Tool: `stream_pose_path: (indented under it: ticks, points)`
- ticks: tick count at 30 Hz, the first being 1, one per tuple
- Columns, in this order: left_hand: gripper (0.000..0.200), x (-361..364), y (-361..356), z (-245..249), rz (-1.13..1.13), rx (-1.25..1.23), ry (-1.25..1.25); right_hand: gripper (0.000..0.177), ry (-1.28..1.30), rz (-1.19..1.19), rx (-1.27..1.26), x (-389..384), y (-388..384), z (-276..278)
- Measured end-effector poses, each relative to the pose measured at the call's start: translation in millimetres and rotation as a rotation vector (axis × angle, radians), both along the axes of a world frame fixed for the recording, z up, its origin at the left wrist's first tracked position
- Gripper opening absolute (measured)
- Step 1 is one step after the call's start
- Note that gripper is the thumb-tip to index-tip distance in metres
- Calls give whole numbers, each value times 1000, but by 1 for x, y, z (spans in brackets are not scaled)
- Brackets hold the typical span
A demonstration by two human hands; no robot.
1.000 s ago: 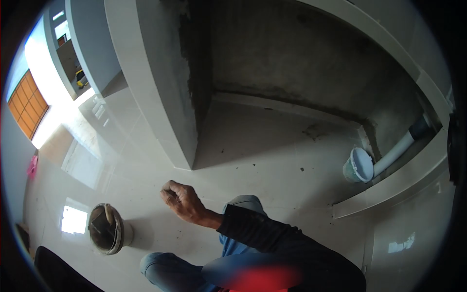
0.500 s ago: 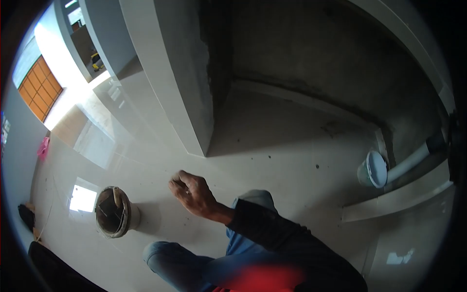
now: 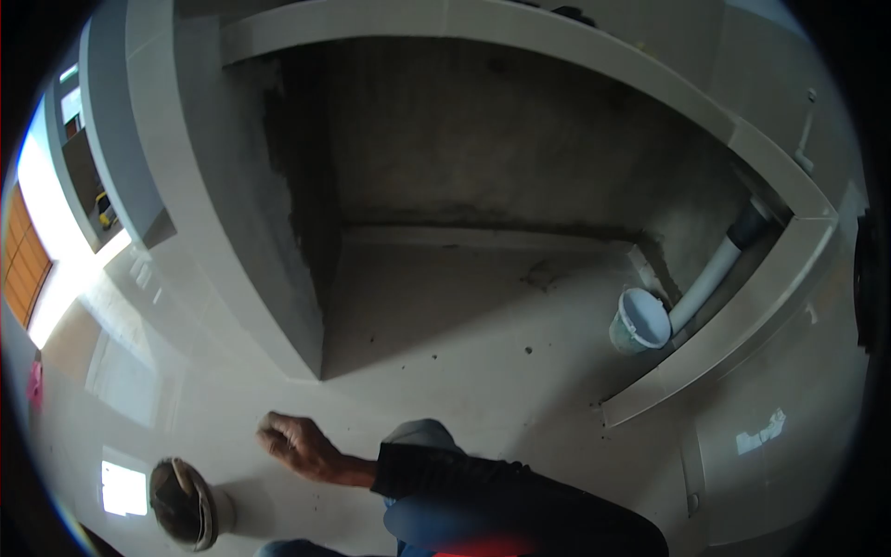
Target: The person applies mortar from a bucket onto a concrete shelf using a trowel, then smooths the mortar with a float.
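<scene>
My right hand (image 3: 299, 447) hangs over the pale tiled floor in front of my bent knee (image 3: 422, 434), at the end of a dark sleeve. Its fingers are curled closed; whether anything small is inside them is hidden. The nearest object is a mortar-stained bucket (image 3: 223, 511), standing to the lower left, apart from the hand. A light-coloured handle-like piece (image 3: 182, 477) sticks up inside it. My left hand is out of view.
A plastered recess (image 3: 483, 139) lies ahead under a tiled counter edge (image 3: 445, 17), bounded by a grey pillar (image 3: 218, 204). At its right stand a white bucket (image 3: 645, 320) and a slanted pipe (image 3: 705, 283), beside a low tiled curb (image 3: 705, 362). Dark crumbs (image 3: 528, 350) dot the floor.
The view has swung up and to the right, showing more of the recess and counter. My right hand appears lower and further left, still closed, over the floor.
</scene>
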State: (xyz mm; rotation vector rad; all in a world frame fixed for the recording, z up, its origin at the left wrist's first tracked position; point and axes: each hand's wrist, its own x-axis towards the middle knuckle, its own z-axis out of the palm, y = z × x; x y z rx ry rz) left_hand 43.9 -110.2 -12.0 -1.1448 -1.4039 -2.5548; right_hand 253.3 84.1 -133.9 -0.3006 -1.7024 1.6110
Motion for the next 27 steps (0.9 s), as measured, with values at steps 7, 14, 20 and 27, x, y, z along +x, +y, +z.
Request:
stream_pose_path:
  ticks: [7, 14, 20, 27]
  points:
    - [46, -6, 61, -7, -180, 8, -66, 17, -51, -43, 48, -2, 3, -4]
    - [46, -13, 88, -20, -251, -65, -145, 16, 37, -131, 60, 0, 2, 0]
    - [45, -23, 114, -46, -11, -185, -36, 16, 107, -170, -36, 12, 6, 13]
    - [30, 3, 128, -225, -353, -683, -300, 8, 165, -160, -65, 13, 11, 12]
